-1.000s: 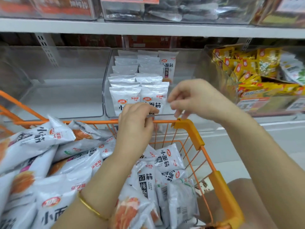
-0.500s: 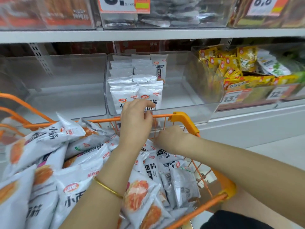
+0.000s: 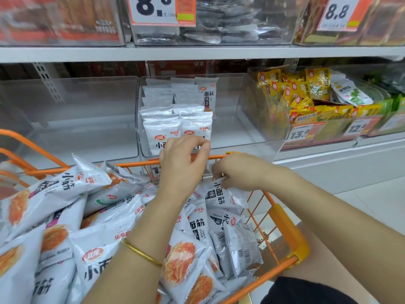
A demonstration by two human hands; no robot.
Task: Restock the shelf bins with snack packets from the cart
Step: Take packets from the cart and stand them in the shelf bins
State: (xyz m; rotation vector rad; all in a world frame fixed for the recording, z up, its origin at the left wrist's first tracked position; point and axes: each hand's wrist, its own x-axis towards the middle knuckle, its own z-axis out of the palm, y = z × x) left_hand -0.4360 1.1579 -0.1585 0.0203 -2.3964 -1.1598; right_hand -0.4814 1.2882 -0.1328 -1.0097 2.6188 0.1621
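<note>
The right hand has dropped from the bin front, where it hovered a second ago, into the orange wire cart. Its grip is now clamped, thumb against fingertips, on the top edge of a white foil snack packet with black lettering. That packet is tipped up at the cart's far right corner but lies among the heap of white packets there, not yet lifted out. The left hand has stayed at the front of the clear plastic middle bin, fingers curled and thumb meeting forefinger just in front of the standing row of white packets; whether that grip pinches the front packet or only steadies it I cannot tell. I judge that one more pick has begun: the packet must go up over the cart's rim and be stood upright with the row, probably on its right side. In the way are the orange rim, directly between packet and bin, and the left forearm with its thin gold bangle, which crosses the cart close beside the packet. To the left stands another clear plastic bin; to the right is a bin of yellow packets, and orange-and-white price labels hang on the shelf above.
</note>
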